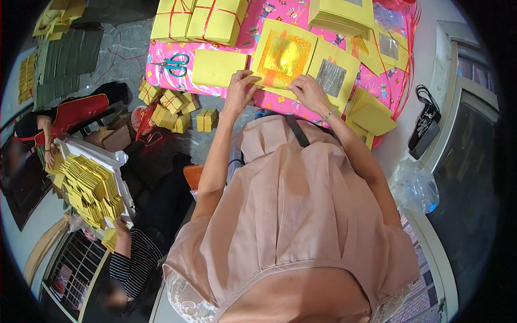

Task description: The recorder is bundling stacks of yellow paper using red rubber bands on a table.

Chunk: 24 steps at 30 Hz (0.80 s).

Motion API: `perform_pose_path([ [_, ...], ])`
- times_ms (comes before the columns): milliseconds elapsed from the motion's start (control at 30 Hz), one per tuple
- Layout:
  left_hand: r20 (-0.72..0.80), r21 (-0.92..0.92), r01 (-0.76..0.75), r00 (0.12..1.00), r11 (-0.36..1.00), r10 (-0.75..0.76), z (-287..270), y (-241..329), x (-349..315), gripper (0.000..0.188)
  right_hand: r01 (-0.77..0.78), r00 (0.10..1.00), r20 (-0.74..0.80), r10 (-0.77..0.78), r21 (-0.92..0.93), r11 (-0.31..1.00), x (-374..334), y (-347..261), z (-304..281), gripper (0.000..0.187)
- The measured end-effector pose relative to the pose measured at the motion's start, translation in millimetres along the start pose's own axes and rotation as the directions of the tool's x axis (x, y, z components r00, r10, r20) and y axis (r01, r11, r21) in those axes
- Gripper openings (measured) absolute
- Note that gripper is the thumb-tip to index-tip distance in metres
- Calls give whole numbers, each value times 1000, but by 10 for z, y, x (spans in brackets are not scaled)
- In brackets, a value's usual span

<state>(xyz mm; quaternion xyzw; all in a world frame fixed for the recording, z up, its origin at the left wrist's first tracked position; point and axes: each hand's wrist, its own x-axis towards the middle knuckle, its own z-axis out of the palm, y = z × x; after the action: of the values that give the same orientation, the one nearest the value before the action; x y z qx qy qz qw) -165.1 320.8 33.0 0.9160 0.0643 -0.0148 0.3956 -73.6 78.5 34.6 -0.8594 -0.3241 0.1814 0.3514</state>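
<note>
Right grip (301, 88) – pinched on lower edge of gold-foil yellow sheet (283, 56). Left grip (243, 89) – at sheet's near-left corner, closure not discernible. Teal-handled scissors (176, 65): left of both.

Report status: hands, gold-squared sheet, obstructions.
Left hand at lower left corner of gold-squared yellow sheet; right hand near its lower right. Gold face up. Teal-handled scissors off left, seemingly clear.

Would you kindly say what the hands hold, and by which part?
A gold-centred yellow sheet, by its near edge: left hand at left corner, right hand at right.
</note>
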Motion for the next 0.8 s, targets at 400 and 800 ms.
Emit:
perform_pose_path([
  [400,41,-178,130,991,975,-124,56,-81,-3,25,-56,996,73,53,42,998,62,13,-34,25],
  [800,-16,265,-167,984,950,177,-29,185,178,20,-148,984,108,139,75,986,6,-43,-150,29],
])
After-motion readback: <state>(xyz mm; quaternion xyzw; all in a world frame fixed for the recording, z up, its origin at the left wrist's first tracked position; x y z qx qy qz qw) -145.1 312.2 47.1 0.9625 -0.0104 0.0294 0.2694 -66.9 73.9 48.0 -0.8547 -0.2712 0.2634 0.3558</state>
